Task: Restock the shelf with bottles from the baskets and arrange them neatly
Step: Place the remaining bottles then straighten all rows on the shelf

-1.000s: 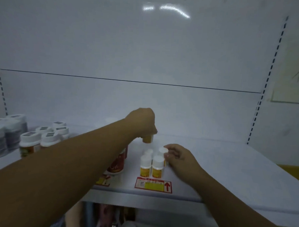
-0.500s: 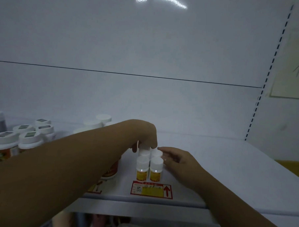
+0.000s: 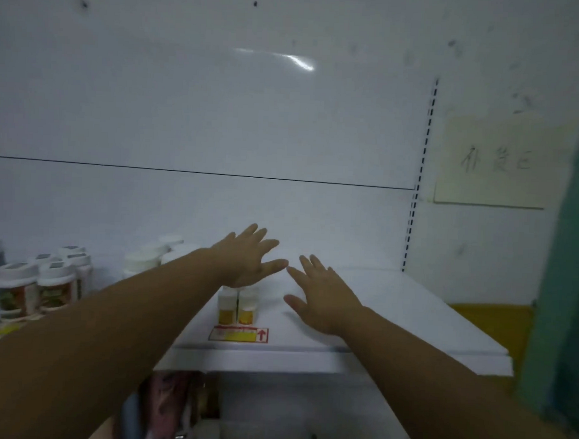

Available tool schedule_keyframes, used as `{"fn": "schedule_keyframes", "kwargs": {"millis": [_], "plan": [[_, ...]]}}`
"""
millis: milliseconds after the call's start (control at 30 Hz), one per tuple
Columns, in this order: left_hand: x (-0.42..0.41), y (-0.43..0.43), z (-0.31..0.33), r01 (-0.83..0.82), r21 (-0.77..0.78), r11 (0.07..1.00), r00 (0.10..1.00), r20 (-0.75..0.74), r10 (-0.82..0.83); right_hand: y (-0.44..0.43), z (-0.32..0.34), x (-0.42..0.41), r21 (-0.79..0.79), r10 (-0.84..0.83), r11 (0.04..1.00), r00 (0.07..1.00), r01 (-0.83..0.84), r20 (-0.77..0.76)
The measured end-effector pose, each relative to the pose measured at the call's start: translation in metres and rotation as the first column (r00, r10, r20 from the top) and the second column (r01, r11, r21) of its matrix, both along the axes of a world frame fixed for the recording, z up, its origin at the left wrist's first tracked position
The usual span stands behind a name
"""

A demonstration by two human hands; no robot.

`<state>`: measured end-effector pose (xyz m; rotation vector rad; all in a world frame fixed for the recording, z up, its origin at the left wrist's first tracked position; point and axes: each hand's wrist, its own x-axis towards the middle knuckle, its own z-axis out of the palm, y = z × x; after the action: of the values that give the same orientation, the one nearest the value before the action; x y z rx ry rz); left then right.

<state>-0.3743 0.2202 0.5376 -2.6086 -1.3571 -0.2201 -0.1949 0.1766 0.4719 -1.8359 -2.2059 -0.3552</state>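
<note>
Between placements: both hands empty, left hand (image 3: pixel 246 257) spread flat above the small bottles (image 3: pixel 238 305) at the shelf (image 3: pixel 377 309) front, right hand (image 3: pixel 324 294) splayed just beside them. Next, probably back down to the baskets, not clearly visible, for more.

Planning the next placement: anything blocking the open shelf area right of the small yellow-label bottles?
Nothing visible. The shelf right of the small yellow-label bottles is bare; only the open right hand hovers over it. The left hand, also open, is above the bottles.
</note>
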Motion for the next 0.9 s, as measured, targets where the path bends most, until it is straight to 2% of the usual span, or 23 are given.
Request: {"fn": "schedule_keyframes", "kwargs": {"millis": [167, 233, 300, 333, 400, 500, 600, 767, 900], "plan": [[-0.008, -0.069, -0.034, 0.079, -0.054, 0.995, 0.992, 0.107, -0.073, -0.074, -0.026, 0.005, 0.041, 0.082, 0.996, 0.995, -0.079, -0.058], [-0.012, -0.098, -0.053, 0.125, -0.074, 0.989, 0.977, 0.183, -0.110, -0.105, -0.039, 0.005, 0.175, 0.204, 0.967, 0.974, -0.184, -0.102], [-0.017, -0.121, -0.072, 0.150, -0.143, 0.978, 0.970, 0.215, -0.117, -0.130, -0.056, 0.003, 0.277, 0.304, 0.921, 0.950, -0.273, -0.076], [-0.021, -0.130, -0.082, 0.154, -0.205, 0.966, 0.971, 0.212, -0.110, -0.139, -0.067, 0.001, 0.242, 0.321, 0.923, 0.946, -0.300, -0.052], [-0.031, -0.138, -0.100, 0.153, -0.319, 0.935, 0.979, 0.180, -0.099, -0.150, -0.092, -0.004, 0.058, 0.318, 0.947, 0.947, -0.316, -0.041], [-0.048, -0.136, -0.129, 0.060, -0.423, 0.904, 0.992, 0.126, -0.007, -0.151, -0.133, -0.012, -0.201, 0.289, 0.933, 0.954, -0.300, -0.081], [-0.066, -0.121, -0.165, -0.019, -0.507, 0.862, 0.989, 0.117, 0.090, -0.137, -0.171, -0.020, -0.337, 0.206, 0.908, 0.965, -0.251, -0.164], [-0.086, -0.082, -0.231, -0.089, -0.537, 0.839, 0.972, 0.136, 0.190, -0.090, -0.232, -0.038, -0.456, 0.110, 0.866, 0.968, -0.205, -0.227], [-0.085, -0.039, -0.293, -0.193, -0.467, 0.863, 0.973, 0.024, 0.231, -0.038, -0.272, -0.060, -0.601, 0.040, 0.787, 0.984, -0.138, -0.175]]}}
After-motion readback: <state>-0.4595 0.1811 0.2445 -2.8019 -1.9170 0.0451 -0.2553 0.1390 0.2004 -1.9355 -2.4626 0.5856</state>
